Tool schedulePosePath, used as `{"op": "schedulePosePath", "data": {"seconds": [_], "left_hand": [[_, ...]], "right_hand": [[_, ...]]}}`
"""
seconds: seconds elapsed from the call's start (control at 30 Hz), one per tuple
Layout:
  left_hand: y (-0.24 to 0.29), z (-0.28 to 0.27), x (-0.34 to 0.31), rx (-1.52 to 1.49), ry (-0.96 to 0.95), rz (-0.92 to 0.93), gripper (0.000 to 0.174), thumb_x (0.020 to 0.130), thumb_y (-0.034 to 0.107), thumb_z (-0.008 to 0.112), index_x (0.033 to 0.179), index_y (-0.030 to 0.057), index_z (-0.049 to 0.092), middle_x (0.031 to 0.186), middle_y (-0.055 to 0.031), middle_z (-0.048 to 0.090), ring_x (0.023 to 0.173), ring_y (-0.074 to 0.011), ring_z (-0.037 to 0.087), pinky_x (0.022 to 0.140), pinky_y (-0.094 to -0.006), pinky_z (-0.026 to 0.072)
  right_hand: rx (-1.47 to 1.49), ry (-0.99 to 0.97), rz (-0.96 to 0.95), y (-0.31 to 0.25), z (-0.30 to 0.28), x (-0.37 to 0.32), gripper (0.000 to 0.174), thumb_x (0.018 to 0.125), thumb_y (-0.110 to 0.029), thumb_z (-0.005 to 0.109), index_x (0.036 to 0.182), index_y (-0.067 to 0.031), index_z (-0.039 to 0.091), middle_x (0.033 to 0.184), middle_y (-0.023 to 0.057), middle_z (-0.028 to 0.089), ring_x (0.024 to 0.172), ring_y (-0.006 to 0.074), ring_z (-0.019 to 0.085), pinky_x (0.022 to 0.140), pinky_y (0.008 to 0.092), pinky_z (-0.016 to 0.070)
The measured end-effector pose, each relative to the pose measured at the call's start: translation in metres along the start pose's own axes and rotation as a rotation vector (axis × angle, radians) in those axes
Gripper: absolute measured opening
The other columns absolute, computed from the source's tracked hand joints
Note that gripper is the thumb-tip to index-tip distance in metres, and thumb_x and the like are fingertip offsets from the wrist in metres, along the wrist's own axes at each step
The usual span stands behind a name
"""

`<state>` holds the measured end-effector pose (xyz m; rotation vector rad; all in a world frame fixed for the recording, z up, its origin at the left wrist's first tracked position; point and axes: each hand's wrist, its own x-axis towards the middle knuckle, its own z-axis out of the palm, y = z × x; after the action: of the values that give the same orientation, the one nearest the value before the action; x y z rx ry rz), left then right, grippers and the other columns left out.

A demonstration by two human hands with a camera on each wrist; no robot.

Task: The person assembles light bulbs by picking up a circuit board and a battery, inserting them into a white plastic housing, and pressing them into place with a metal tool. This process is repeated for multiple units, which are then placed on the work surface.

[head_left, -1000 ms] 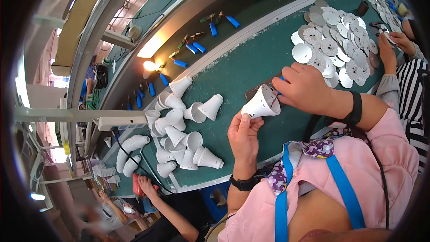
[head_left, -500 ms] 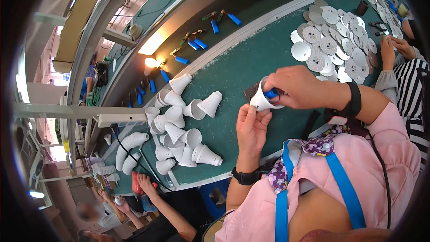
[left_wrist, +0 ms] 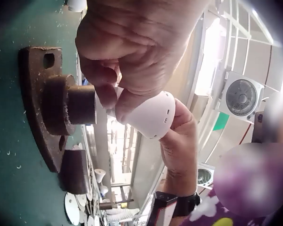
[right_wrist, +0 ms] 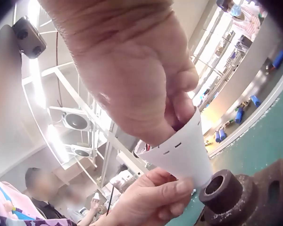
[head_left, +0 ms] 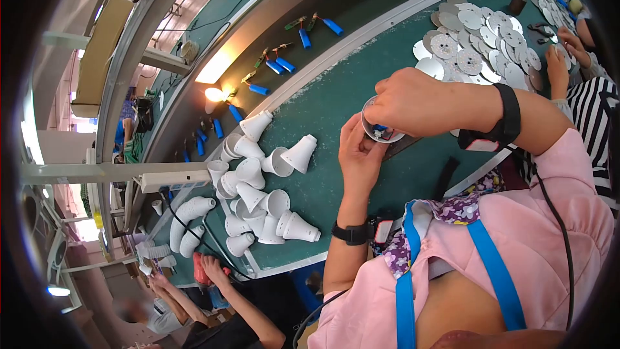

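My left hand (head_left: pixel 358 158) pinches the narrow end of a white cone-shaped lamp housing (right_wrist: pixel 186 157), its wide mouth turned up toward me. From above, my right hand (head_left: pixel 410 103) reaches into that mouth with bent fingers; the fingertips are hidden inside the wall. A blue cylindrical cell with a small circuit board (head_left: pixel 382 130) shows within the housing, just below the right hand; I cannot tell whether the fingers grip it. Close beside the housing's narrow end stands the round post of a dark metal fixture (left_wrist: pixel 52 106) on the bench.
Loose white housings (head_left: pixel 255 178) lie to the left, with nested stacks (head_left: pixel 187 216) beyond. Round metal discs (head_left: pixel 475 39) are heaped at the right. Blue cells with boards (head_left: pixel 278 64) and a lit bulb (head_left: pixel 214 94) line the far strip. Neighbours' hands (head_left: pixel 210 268) work at both ends.
My right hand has pushed the blue cell deeper into the housing, from outside its mouth to inside. The housing has tipped from lying sideways to mouth up, near the fixture.
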<state>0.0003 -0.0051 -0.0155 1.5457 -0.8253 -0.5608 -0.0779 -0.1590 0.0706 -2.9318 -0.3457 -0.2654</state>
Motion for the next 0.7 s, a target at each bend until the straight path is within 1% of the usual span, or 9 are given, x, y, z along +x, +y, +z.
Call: {"op": "schedulePosePath", "data": {"seconds": [0.13, 0.2, 0.23, 0.3, 0.43, 0.5, 0.53, 0.6, 0.7], "left_hand": [[-0.008, 0.002, 0.003, -0.056, 0.002, -0.027, 0.027, 0.071, 0.004, 0.069, 0.096, -0.0004, 0.060, 0.111, -0.0017, 0.050, 0.065, -0.0038, 0.053, 0.053, -0.0177, 0.0431], [-0.011, 0.001, 0.000, -0.006, -0.009, -0.037, 0.024, 0.072, 0.005, 0.069, 0.093, 0.0002, 0.059, 0.098, -0.0017, 0.056, 0.064, -0.0044, 0.053, 0.053, -0.0183, 0.0436], [-0.012, 0.000, -0.002, -0.007, -0.009, -0.038, 0.024, 0.072, 0.005, 0.069, 0.093, 0.0002, 0.059, 0.098, -0.0017, 0.056, 0.064, -0.0044, 0.053, 0.053, -0.0183, 0.0436], [-0.017, 0.000, -0.005, -0.136, -0.061, -0.182, 0.030, 0.074, -0.004, 0.060, 0.104, -0.0034, 0.056, 0.117, -0.0051, 0.047, 0.073, -0.0068, 0.056, 0.057, -0.0186, 0.0461], [-0.024, -0.004, -0.005, -0.142, -0.093, -0.204, 0.034, 0.075, -0.003, 0.059, 0.109, -0.0019, 0.053, 0.111, -0.0069, 0.052, 0.072, -0.0074, 0.056, 0.056, -0.0194, 0.0461], [-0.016, -0.008, -0.005, -0.126, -0.178, -0.378, 0.040, 0.077, 0.001, 0.058, 0.116, 0.0004, 0.048, 0.105, -0.0089, 0.055, 0.073, -0.0104, 0.058, 0.056, -0.0198, 0.0467], [-0.009, -0.008, -0.006, -0.126, -0.179, -0.377, 0.040, 0.077, 0.001, 0.058, 0.116, 0.0004, 0.048, 0.105, -0.0089, 0.055, 0.073, -0.0104, 0.058, 0.056, -0.0198, 0.0467], [0.011, -0.006, -0.009, -0.631, -0.161, -0.338, 0.026, 0.082, 0.011, 0.055, 0.105, -0.0001, 0.050, 0.086, -0.0103, 0.062, 0.070, -0.0178, 0.063, 0.054, -0.0237, 0.0494], [0.035, -0.009, -0.004, -0.786, -0.122, -0.451, 0.028, 0.085, 0.014, 0.050, 0.109, -0.0001, 0.048, 0.090, -0.0111, 0.061, 0.074, -0.0204, 0.063, 0.058, -0.0255, 0.0532]], "right_hand": [[-0.024, -0.071, -0.021, 0.000, 0.000, 0.009, 0.022, 0.056, -0.013, 0.069, 0.072, -0.0071, 0.055, 0.066, 0.0055, 0.059, 0.066, 0.0229, 0.059, 0.052, 0.0332, 0.0478], [-0.025, -0.067, -0.029, -0.002, 0.001, 0.011, 0.022, 0.055, -0.013, 0.069, 0.072, -0.0068, 0.056, 0.065, 0.0063, 0.060, 0.066, 0.0230, 0.060, 0.052, 0.0330, 0.0485], [-0.036, -0.099, -0.043, -0.004, -0.001, 0.012, 0.022, 0.055, -0.013, 0.069, 0.071, -0.0063, 0.056, 0.064, 0.0070, 0.060, 0.065, 0.0234, 0.060, 0.052, 0.0328, 0.0488], [-0.044, -0.131, -0.063, -0.004, -0.001, 0.014, 0.022, 0.054, -0.012, 0.069, 0.071, -0.0058, 0.056, 0.063, 0.0076, 0.060, 0.064, 0.0238, 0.060, 0.051, 0.0325, 0.0492], [-0.054, -0.204, -0.090, -0.007, 0.001, 0.021, 0.020, 0.054, -0.012, 0.067, 0.070, -0.0043, 0.057, 0.063, 0.0098, 0.060, 0.065, 0.0242, 0.061, 0.051, 0.0324, 0.0494], [-0.059, -0.257, -0.085, -0.009, 0.005, 0.023, 0.019, 0.055, -0.012, 0.066, 0.069, -0.0037, 0.058, 0.064, 0.0102, 0.060, 0.065, 0.0244, 0.061, 0.051, 0.0323, 0.0495], [-0.061, -0.208, -0.075, -0.009, 0.008, 0.024, 0.015, 0.053, -0.013, 0.066, 0.064, -0.0051, 0.059, 0.061, 0.0093, 0.060, 0.061, 0.0240, 0.062, 0.048, 0.0330, 0.0486], [-0.064, -0.161, -0.065, -0.008, 0.009, 0.024, 0.012, 0.051, -0.013, 0.066, 0.059, -0.0064, 0.060, 0.057, 0.0084, 0.060, 0.058, 0.0237, 0.062, 0.045, 0.0337, 0.0477], [-0.015, -0.143, -0.059, -0.010, 0.005, 0.022, 0.011, 0.052, -0.013, 0.065, 0.059, -0.0065, 0.060, 0.057, 0.0074, 0.060, 0.056, 0.0239, 0.061, 0.045, 0.0330, 0.0469]]}}
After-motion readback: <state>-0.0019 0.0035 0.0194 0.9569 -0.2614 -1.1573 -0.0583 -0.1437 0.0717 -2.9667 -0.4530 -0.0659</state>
